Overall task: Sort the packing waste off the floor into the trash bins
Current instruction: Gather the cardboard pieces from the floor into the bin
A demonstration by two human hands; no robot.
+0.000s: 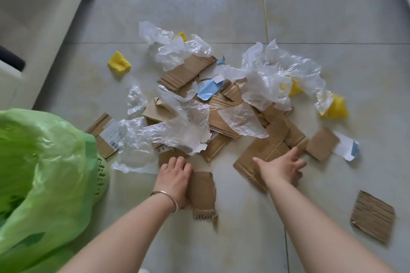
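Note:
A heap of packing waste lies on the tiled floor: brown cardboard pieces (186, 71), crumpled clear plastic film (277, 73), yellow scraps (119, 63) and blue-and-white paper (207, 90). My left hand (175, 176), with a bracelet on its wrist, grips the edge of a torn cardboard piece (204, 193) near me. My right hand (282, 166) reaches out with fingers spread, resting on a large flat cardboard piece (255, 155). A bin lined with a green bag (44, 173) stands at my left.
A single cardboard square (372, 216) lies apart at the lower right. A pale sofa (33, 17) runs along the left. Bright window reflection shows on the floor at the top. White-and-blue paper (346, 147) lies at the heap's right edge.

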